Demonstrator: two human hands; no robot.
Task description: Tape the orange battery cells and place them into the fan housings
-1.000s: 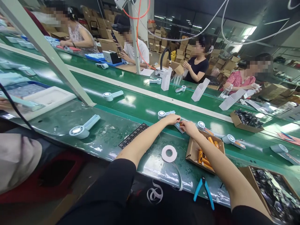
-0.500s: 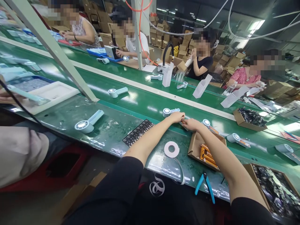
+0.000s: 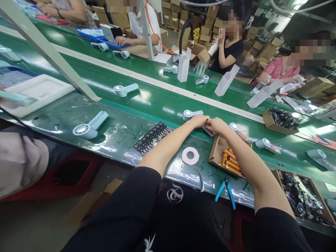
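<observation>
Left hand (image 3: 200, 120), right hand (image 3: 216, 125) together at half-hidden pale piece (image 3: 208, 131); grip unclear. Glossy green tabletop (image 3: 119, 124); stacked cartons (image 3: 172, 15) behind.

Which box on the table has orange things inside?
The box partly hidden by the right forearm: orange pieces lie in it, while the box by the right elbow and the farther box hold dark parts.

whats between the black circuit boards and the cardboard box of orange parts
In the head view, the white tape roll lies between the circuit boards and the box, with the person's left forearm also extending across that stretch.
</observation>
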